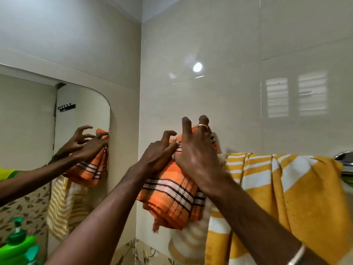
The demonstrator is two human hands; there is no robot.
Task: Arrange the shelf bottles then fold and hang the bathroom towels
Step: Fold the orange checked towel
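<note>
Yellow-and-white striped towel [286, 188] already hangs draped over the wall rail [343, 155], so that part looks done. Beside it, a folded orange plaid towel [172, 196] sits on the rail's left end, the left hand [158, 155] pinching its top edge, the right hand [196, 150] pressing on it with fingers spread. A green pump bottle [17, 243] stands at lower left; whether the shelf bottles are arranged cannot be told.

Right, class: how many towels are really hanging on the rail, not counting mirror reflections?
2. The folded orange checked towel hangs at the rail's left end under both hands; the yellow-and-white striped towel drapes beside it, to the right. Others may be hidden behind them.
</note>
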